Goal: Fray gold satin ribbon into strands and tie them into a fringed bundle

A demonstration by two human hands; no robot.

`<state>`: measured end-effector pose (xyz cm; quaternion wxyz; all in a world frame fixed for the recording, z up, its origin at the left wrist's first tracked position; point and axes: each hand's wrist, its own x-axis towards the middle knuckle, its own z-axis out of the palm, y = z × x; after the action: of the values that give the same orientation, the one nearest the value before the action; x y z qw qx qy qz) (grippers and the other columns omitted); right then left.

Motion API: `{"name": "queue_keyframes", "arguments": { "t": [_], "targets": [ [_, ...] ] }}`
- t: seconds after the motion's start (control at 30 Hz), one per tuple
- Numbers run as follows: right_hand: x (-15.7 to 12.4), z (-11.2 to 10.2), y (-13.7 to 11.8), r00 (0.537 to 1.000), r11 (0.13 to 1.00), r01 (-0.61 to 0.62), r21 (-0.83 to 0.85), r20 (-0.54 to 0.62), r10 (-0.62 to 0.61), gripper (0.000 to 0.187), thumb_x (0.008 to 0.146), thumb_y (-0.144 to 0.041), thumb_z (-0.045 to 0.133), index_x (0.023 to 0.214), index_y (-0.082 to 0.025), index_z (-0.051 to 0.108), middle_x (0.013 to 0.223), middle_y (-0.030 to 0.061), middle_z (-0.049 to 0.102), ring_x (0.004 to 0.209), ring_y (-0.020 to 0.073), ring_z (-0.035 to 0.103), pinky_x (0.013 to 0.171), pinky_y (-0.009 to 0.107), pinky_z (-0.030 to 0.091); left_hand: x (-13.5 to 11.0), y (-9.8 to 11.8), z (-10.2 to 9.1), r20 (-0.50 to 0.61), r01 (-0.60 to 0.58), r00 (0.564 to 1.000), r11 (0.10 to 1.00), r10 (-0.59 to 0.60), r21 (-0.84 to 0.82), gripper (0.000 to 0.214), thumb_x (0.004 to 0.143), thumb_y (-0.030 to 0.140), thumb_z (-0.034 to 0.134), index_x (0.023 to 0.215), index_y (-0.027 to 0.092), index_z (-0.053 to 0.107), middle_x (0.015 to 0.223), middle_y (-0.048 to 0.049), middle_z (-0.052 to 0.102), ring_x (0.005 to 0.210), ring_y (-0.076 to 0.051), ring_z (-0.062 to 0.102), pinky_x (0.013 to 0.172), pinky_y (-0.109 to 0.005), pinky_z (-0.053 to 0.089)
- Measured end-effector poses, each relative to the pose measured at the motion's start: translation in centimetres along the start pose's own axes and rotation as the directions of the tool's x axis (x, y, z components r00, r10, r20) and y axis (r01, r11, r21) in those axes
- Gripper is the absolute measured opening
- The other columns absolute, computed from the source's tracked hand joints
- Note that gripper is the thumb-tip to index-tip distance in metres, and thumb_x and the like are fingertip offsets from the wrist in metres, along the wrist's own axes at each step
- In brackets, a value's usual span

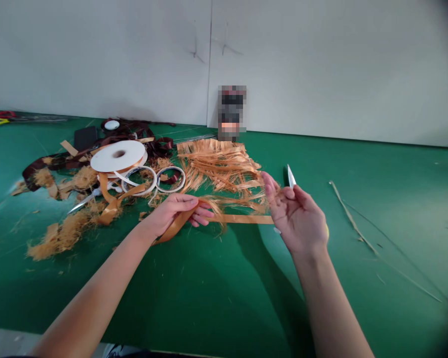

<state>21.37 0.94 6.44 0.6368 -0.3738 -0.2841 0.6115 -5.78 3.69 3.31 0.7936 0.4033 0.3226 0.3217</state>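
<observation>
A strip of orange satin ribbon [177,226] runs through my left hand [181,209], pinched between thumb and fingers. Its end near the fingertips is frayed into loose threads [218,209]. My right hand [296,219] is raised to the right, palm turned up, fingers apart and slightly curled, with nothing clear in it. Behind that hand a pointed metal blade [291,177] shows, and a bit of yellow at the wrist; the rest is hidden. A flat length of orange ribbon [246,219] lies between the hands. Beyond them is a pile of fringed ribbon pieces [220,164].
At left stand a white ribbon spool [115,155], two tape rolls [170,179], dark brown ribbon [33,171] and tangled thread scraps [65,233]. Scissors [2,118] lie at the far left. A pixelated object [231,114] leans on the wall. A thin strand [353,221] lies right.
</observation>
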Motion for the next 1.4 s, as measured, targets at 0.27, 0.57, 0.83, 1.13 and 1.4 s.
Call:
{"name": "queue_keyframes", "arguments": {
  "t": [0.27,0.57,0.83,1.13,1.4],
  "targets": [
    [-1.0,0.7,2.0,0.986,0.563,0.134,-0.816,0.167,0.007,0.028,0.067,-0.031,0.075,0.094,-0.022,0.075,0.053,-0.0041,0.053,0.047,0.0092,0.030,0.043,0.026,0.025,0.3,0.1,0.8,-0.102,-0.069,0.993,0.997,0.066,-0.031,0.017,0.080,0.025,0.070,0.089,0.012,0.076,0.091,-0.0107,0.077,0.086,-0.022,0.073,0.074,-0.027,0.057],
    [-0.6,0.7,2.0,0.998,0.751,-0.028,-0.660,-0.054,-0.011,0.044,0.083,-0.048,0.060,0.051,-0.018,0.062,0.043,-0.0046,0.035,0.043,0.0080,0.030,0.043,0.026,0.023,0.6,-0.4,0.4,-0.100,-0.001,0.995,1.000,-0.001,-0.027,0.021,0.082,0.025,0.068,0.093,0.009,0.075,0.098,-0.0173,0.075,0.090,-0.026,0.072,0.080,-0.034,0.057],
    [-0.3,0.5,1.2,0.984,0.955,0.157,-0.250,-0.041,-0.173,0.025,0.079,-0.025,0.060,0.102,-0.025,0.072,0.114,0.0025,0.071,0.106,0.0181,0.065,0.096,0.033,0.050,0.3,0.2,0.6,-0.078,0.014,0.997,1.000,-0.015,-0.014,0.022,0.083,0.026,0.068,0.095,0.008,0.074,0.097,-0.0173,0.075,0.086,-0.024,0.074,0.068,-0.025,0.058],
    [-0.9,0.8,2.8,0.821,0.247,0.410,-0.878,0.238,-0.518,0.009,0.082,-0.029,0.066,0.074,-0.024,0.068,0.114,0.0078,0.068,0.108,0.0262,0.060,0.101,0.048,0.043,0.2,0.0,0.6,-0.015,0.031,0.999,0.999,-0.031,-0.007,0.025,0.081,0.029,0.071,0.095,0.008,0.074,0.098,-0.0177,0.075,0.086,-0.024,0.074,0.067,-0.024,0.058],
    [-0.3,1.5,1.8,0.999,0.999,0.027,-0.040,-0.032,-0.028,0.047,0.086,-0.048,0.059,0.048,-0.022,0.046,0.105,0.0024,0.072,0.107,0.0140,0.064,0.094,0.024,0.052,0.3,0.0,0.5,-0.023,0.023,0.999,0.999,-0.024,-0.028,0.023,0.080,0.027,0.071,0.094,0.008,0.075,0.096,-0.0162,0.076,0.085,-0.023,0.074,0.067,-0.023,0.058]
  ]
}}
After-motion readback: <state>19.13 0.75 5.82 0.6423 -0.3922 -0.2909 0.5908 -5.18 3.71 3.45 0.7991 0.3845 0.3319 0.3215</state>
